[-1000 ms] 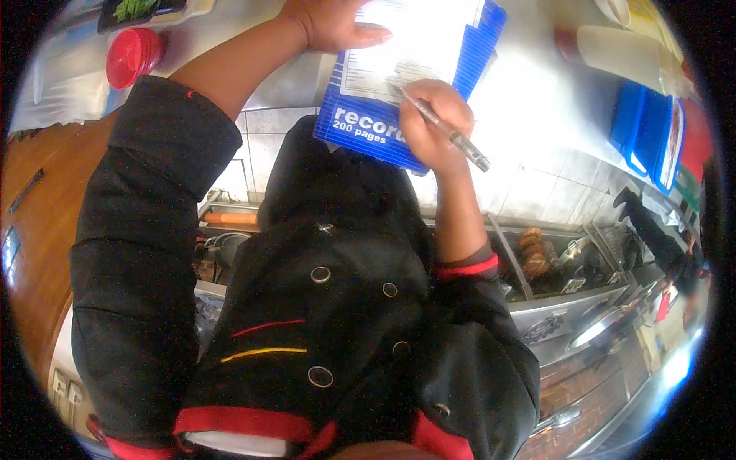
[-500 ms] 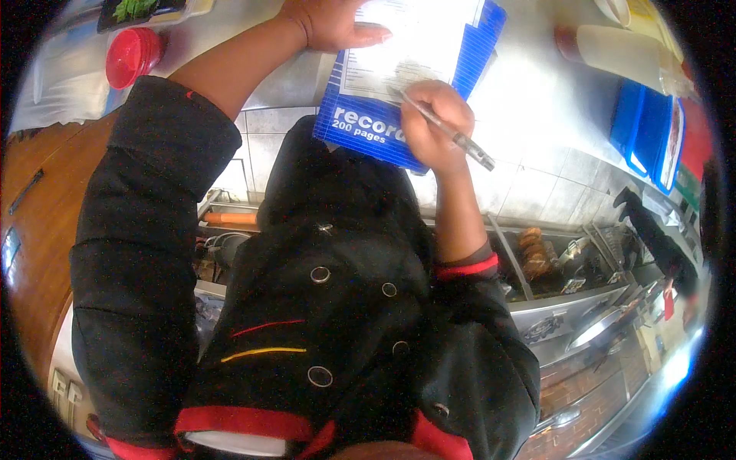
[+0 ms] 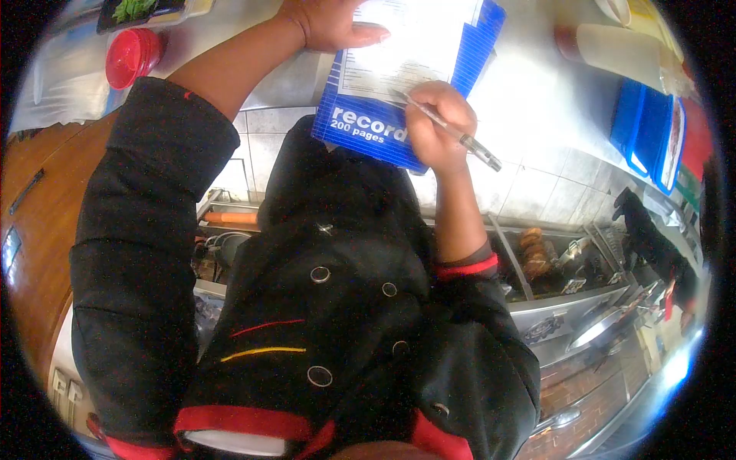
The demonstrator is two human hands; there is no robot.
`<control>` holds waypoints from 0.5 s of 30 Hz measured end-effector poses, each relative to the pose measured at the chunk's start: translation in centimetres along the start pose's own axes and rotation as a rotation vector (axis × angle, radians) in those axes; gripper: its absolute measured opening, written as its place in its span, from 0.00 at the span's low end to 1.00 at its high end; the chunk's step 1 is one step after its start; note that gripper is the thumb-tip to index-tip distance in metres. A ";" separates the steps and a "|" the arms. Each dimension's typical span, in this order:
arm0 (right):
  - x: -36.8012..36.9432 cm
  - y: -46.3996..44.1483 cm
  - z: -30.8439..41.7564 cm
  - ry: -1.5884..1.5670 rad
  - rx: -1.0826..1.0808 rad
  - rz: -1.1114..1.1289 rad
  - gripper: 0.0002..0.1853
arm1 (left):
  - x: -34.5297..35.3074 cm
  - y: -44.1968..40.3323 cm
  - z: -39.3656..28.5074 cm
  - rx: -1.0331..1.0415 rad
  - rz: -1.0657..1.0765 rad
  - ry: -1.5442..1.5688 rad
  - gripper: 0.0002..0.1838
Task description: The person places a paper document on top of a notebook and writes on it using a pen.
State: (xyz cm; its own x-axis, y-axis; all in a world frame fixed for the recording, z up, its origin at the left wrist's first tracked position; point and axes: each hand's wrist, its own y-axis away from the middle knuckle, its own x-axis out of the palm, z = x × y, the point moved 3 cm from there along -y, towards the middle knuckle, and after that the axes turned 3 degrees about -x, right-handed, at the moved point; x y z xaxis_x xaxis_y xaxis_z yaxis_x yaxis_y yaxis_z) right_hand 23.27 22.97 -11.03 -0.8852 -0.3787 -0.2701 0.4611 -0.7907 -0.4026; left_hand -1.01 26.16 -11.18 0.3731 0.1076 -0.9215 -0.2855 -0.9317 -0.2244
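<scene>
A white printed sheet (image 3: 410, 50) lies on a blue record book (image 3: 368, 126) at the edge of the metal counter. My left hand (image 3: 330, 23) rests on the sheet's upper left part, thumb stretched out, its other fingers partly cut off by the frame's top. In my right hand (image 3: 441, 123) is a pen (image 3: 471, 143), pinched between the fingers, its tip near the sheet's lower edge. Bright glare washes out much of the paper.
Red bowls (image 3: 132, 57) and a black tray with greens (image 3: 134, 9) stand at the upper left. Blue folders (image 3: 648, 138) lie to the right. Below the counter are open drawers with utensils (image 3: 537, 253). Another person (image 3: 652, 238), in dark clothing, is at the far right.
My right hand has shifted slightly to the right along the sheet with the pen. My left hand has stayed nearly still. The other person at the far right has moved.
</scene>
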 end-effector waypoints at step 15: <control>-0.1 0.3 -0.2 -0.009 0.047 -0.018 0.02 | 0.2 0.0 0.1 -0.001 0.008 0.008 0.44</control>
State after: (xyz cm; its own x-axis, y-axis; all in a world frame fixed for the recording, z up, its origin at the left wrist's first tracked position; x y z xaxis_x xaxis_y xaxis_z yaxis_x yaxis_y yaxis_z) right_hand 23.52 22.89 -11.26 -0.8941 -0.3681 -0.2550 0.4416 -0.8194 -0.3654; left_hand -1.02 26.19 -11.37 0.3779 0.0973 -0.9207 -0.2878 -0.9329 -0.2167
